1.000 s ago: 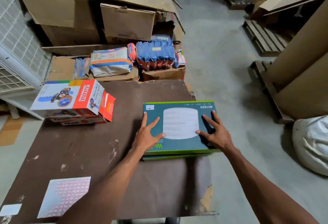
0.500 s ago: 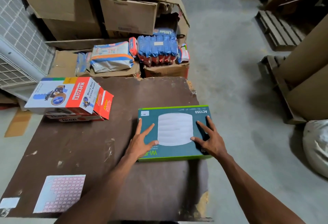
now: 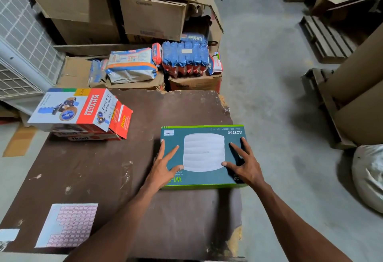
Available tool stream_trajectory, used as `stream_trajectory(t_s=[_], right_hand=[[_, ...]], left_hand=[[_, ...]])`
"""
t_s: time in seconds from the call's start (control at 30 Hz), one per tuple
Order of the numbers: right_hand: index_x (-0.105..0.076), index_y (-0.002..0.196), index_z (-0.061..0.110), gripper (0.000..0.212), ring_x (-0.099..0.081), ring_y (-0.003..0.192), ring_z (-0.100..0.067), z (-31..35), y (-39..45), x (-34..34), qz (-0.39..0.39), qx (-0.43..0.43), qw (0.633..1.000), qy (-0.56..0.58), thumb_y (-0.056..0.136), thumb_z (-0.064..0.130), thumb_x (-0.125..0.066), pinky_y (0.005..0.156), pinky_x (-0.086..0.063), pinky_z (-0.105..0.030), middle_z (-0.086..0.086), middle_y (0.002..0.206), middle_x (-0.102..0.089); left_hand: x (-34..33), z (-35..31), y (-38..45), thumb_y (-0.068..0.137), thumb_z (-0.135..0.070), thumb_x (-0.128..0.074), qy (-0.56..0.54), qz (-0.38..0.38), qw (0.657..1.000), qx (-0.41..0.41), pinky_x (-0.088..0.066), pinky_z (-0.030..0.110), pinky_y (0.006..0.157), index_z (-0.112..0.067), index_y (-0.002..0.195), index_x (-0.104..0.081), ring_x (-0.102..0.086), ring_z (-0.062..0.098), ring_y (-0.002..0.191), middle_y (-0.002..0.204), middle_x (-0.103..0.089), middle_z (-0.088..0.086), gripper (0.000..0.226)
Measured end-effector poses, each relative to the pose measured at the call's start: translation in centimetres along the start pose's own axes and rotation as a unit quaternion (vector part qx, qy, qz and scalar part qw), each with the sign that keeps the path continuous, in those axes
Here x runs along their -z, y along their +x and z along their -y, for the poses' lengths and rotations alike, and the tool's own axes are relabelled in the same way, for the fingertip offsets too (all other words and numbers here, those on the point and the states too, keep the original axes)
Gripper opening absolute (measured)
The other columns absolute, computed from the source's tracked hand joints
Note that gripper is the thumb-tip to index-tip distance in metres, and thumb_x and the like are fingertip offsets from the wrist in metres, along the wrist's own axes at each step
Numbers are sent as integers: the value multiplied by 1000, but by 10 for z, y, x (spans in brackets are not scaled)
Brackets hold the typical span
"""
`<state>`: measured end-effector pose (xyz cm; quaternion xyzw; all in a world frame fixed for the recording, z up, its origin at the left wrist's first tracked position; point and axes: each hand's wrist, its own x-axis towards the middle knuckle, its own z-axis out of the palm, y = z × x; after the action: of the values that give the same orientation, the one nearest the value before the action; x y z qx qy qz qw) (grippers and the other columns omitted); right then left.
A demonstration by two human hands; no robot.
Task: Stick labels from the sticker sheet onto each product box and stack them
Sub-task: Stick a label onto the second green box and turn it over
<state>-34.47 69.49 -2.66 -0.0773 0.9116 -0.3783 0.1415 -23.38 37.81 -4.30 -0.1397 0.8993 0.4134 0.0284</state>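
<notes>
A teal Wi-Fi product box point(image 3: 204, 151) with a green rim lies flat on the brown table point(image 3: 103, 178), near its right edge. My left hand point(image 3: 163, 168) rests flat on the box's near left part, fingers spread. On its near right part my right hand point(image 3: 245, 168) lies the same way. Neither hand grips anything. A small white patch point(image 3: 169, 132) sits on the box's far left corner. The pink sticker sheet point(image 3: 68, 225) lies at the table's near left. A white and red Khyati box point(image 3: 70, 109) tops a stack of red Ikon boxes point(image 3: 87, 137) at the far left.
A small white paper piece point(image 3: 8, 234) lies left of the sheet. Behind the table are big cardboard cartons point(image 3: 152, 17) and blue packets point(image 3: 184, 56). To the right stand a wooden pallet point(image 3: 325, 37), large cardboard rolls point(image 3: 360, 87) and a white sack point(image 3: 369, 176).
The teal box has slid slightly so the edge of a second box beneath it no longer shows. Both hands stay flat on top. The camera tilted down a little.
</notes>
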Motion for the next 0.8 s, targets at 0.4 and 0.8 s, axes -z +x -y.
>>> stream_trajectory(t_s=[0.4,0.8], right_hand=[[-55,141,48,82,-29,134,14,-1,2,-1,16,-1,1000,25,67,60,-87,109,-40,-33,33,164,-12],[-44,146,53,80,-44,143,-13,2,-1,-2,35,-3,999,-15,75,66,-78,106,-48,-44,32,166,-4]], left_hand=[[6,0,2,85,-41,-79,-5,7,1000,-9,-25,20,114,-44,150,-41,-5,-8,148,168,11,-14,75],[5,4,1,92,-42,-70,26,22,999,2,-37,37,114,-51,153,-30,-15,8,154,167,18,-17,73]])
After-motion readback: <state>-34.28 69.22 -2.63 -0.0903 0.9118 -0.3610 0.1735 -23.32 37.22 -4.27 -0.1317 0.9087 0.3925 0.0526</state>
